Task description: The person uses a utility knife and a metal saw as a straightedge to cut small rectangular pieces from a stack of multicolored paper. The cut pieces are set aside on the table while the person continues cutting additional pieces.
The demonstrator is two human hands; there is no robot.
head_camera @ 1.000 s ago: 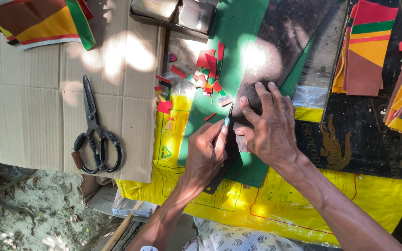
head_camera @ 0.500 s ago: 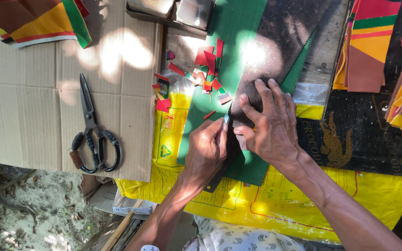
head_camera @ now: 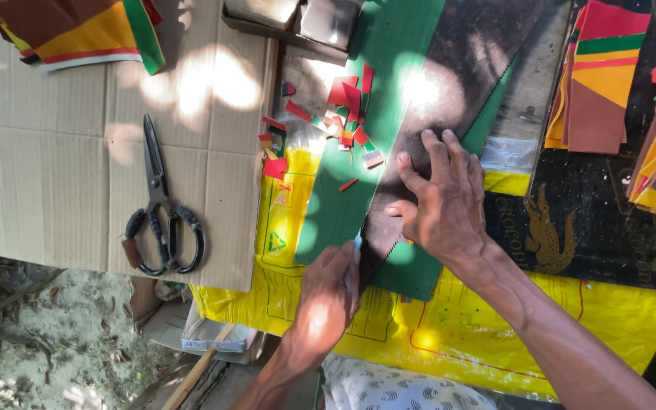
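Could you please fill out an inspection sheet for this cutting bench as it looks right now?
Surface: flattened cardboard beside a yellow printed sheet.
Job's things: green sheet under a dark strip.
Clutter: coloured offcuts; black scissors lying on the cardboard; stacked coloured sheets.
Grippers: left hand grips a small blade at the strip's edge; right hand presses flat on the strip.
Cables: nothing seen.
Surroundings: sandy ground below the bench edge.

Tool in left hand [head_camera: 326,292] mostly hidden (possibly small blade); forearms cut off
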